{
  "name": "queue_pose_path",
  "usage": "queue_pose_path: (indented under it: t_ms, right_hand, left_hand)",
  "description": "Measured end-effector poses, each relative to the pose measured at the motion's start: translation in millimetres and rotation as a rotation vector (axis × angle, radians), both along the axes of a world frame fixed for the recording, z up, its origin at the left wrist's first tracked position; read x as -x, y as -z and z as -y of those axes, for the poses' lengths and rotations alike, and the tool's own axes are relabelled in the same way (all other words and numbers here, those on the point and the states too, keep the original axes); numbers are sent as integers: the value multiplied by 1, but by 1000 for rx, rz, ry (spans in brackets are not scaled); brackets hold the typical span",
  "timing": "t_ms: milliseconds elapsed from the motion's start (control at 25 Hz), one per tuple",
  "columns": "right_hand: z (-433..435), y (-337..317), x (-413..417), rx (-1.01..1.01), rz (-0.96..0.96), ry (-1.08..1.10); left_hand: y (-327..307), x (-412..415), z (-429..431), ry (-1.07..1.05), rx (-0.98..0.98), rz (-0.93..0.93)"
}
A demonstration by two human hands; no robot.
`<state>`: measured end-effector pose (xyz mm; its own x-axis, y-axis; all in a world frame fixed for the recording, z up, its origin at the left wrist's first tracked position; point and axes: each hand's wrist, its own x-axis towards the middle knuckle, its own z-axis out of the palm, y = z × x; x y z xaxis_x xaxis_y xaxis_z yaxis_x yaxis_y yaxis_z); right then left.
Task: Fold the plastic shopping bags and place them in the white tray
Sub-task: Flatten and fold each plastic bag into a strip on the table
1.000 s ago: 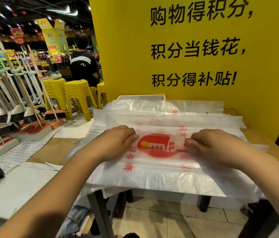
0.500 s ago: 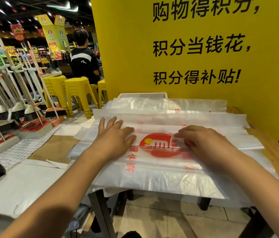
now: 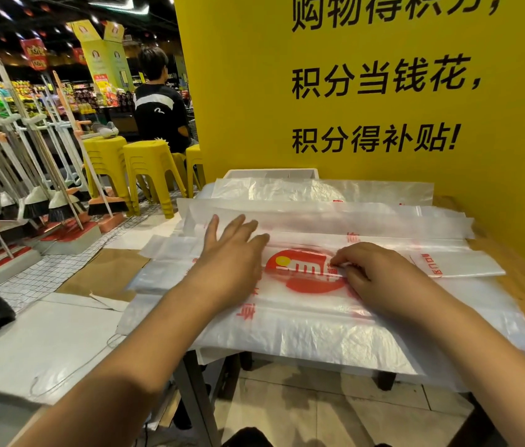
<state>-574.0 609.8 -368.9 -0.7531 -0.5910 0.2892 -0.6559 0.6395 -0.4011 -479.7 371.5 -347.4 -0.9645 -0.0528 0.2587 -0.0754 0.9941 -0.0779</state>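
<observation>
Across the centre of the frame, a translucent plastic shopping bag (image 3: 448, 267) with a round red logo (image 3: 300, 285) is lying as a long folded strip on top of a stack of flat bags (image 3: 335, 343). That stack is covering a wooden table (image 3: 519, 285) and hanging over its near edge.

The left hand (image 3: 232, 250) is lying flat, with its fingers straight and spread, and is pressing down on the bag just left of the logo. The right hand (image 3: 380, 275) is working at the logo's right side. Its fingers are curled, and thumb and fingertips are pinching a narrow folded edge of the same bag.

Toward the upper centre, the white tray (image 3: 271, 173) is sitting behind the stack at the foot of a yellow board (image 3: 248, 124) with black characters. Only its rim is showing above more loose plastic, and the bag under the hands is lying nearer the viewer, apart from it.

Toward the upper left, yellow stools (image 3: 148, 162) are standing stacked beside a row of brooms (image 3: 61, 201), and a person in a black top (image 3: 158, 114) is facing away.
</observation>
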Motion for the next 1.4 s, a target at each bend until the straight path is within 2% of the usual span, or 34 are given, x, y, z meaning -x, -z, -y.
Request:
queue_pose_path:
  t_ms: [120, 200, 400, 560, 680, 800, 1000, 1160, 1400]
  right_hand:
    - [-1, 1, -2, 9, 6, 10]
    - [-2, 3, -3, -16, 15, 7]
    - [-19, 5, 6, -188, 115, -64]
    - [-69, -2, 17, -374, 188, 32]
    - [-78, 0, 21, -434, 198, 61]
    - [-76, 3, 22, -351, 136, 89]
    - [-68, -7, 6, -303, -193, 16]
    - [-51, -11, -6, -308, -233, 22]
    - [-31, -11, -10, -243, -269, 50]
  left_hand:
    - [6, 0, -16, 177, -162, 128]
    - [13, -4, -20, 201, -225, 250]
    - [20, -9, -13, 100, -254, 324]
    - [20, -16, 16, -75, -246, 322]
    - [23, -17, 22, -99, -234, 327]
    - [26, -15, 19, -88, -236, 233]
    - [23, -15, 11, 38, -96, -51]
    - [25, -17, 5, 81, -159, -96]
    - [23, -19, 3, 124, -123, -148]
